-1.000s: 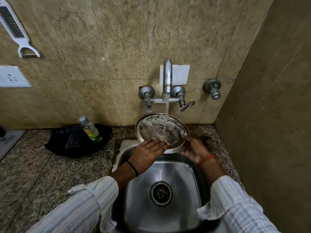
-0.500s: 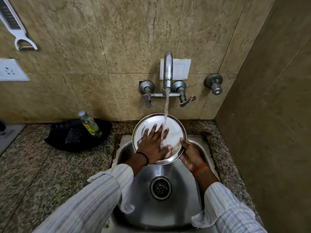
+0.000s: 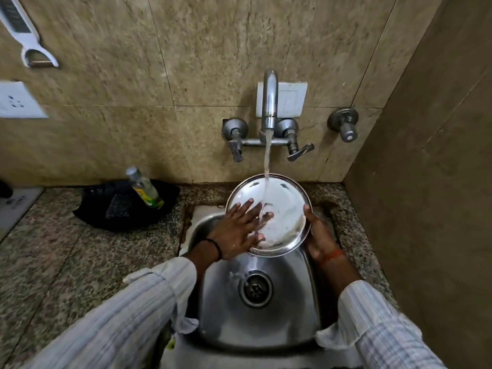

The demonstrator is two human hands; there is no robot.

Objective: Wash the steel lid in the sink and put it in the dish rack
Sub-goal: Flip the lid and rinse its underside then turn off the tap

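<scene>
A round steel lid [image 3: 286, 194] is held tilted over the back of the steel sink [image 3: 298, 323], under water running from the tap [image 3: 269, 99]. My right hand [image 3: 319, 235] grips the lid's right rim, thumb on the front face and the rest behind. My left hand [image 3: 239, 227] lies flat on the lid's face with fingers spread, in the water stream. No dish rack is in view.
A black tray [image 3: 106, 209] with a scrubber and a small soap bottle [image 3: 145, 187] sits on the granite counter [image 3: 66, 262] left of the sink. A tiled wall [image 3: 426, 182] closes the right side. A peeler [image 3: 24, 30] and a socket [image 3: 18, 101] are on the back wall.
My left hand moved from the lid's lower rim up onto its face and now rubs it, shifted slightly left. The lid came a little lower and toward me.
</scene>
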